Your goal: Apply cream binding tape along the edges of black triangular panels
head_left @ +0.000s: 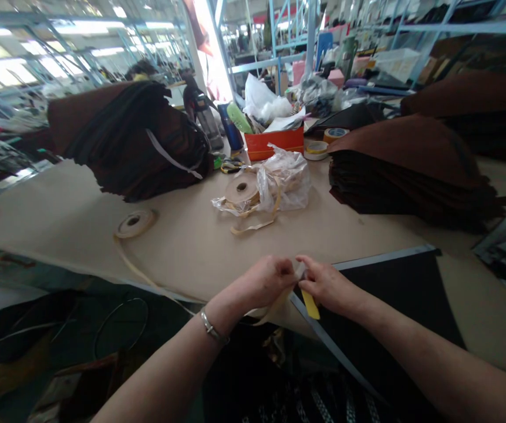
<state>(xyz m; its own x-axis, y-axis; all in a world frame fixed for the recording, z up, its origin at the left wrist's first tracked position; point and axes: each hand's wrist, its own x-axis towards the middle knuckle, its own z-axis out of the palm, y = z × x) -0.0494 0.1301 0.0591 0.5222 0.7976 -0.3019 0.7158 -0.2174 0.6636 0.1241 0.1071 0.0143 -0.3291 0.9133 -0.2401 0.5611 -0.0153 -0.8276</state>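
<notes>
Near the table's front edge, my left hand (273, 277) pinches the end of a beige tape strip (279, 305). The strip trails left to a roll of beige tape (134, 223) lying flat on the table. Close beside it, my right hand (330, 286) is closed around a yellow tool (310, 304); its working end is hidden by the fingers, so its kind is unclear. Under my right forearm lies a black sheet (394, 288) with pale strips along its top and left edges.
Stacks of dark brown sheets (125, 135) (402, 164) stand left and right on the table (191, 235). Between them are a plastic bag with tape rolls (286, 179), yellow-handled scissors (232, 167), a red box (275, 144) and tape rolls (317, 150). A bottle (209, 123) stands behind.
</notes>
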